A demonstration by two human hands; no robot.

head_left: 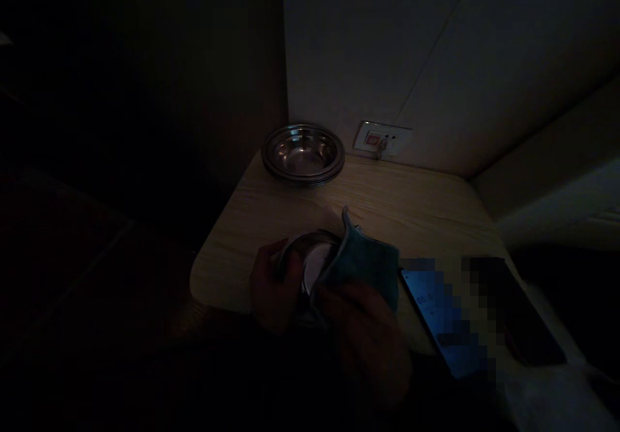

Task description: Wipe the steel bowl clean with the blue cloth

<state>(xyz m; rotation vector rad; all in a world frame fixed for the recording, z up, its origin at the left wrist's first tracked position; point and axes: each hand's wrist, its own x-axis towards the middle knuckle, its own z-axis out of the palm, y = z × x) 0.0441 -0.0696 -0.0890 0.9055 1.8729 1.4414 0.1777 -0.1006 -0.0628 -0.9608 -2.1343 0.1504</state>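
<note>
In dim light, my left hand (276, 287) grips the left rim of a shiny metal bowl (317, 261), thumb over its inner side. My right hand (371, 329) is closed on a teal cloth (371, 264), which lies against the bowl's right side and hides part of it. The bowl is tilted near the front edge of a light wooden table (411, 193). Behind it, at the table's back left, stands a stack of similar metal bowls (303, 154).
A lit phone (436, 316) lies right of my right hand, partly pixelated. Farther right is a dark flat object (526, 319). On the wall behind the table is a socket plate (382, 138) with something plugged in.
</note>
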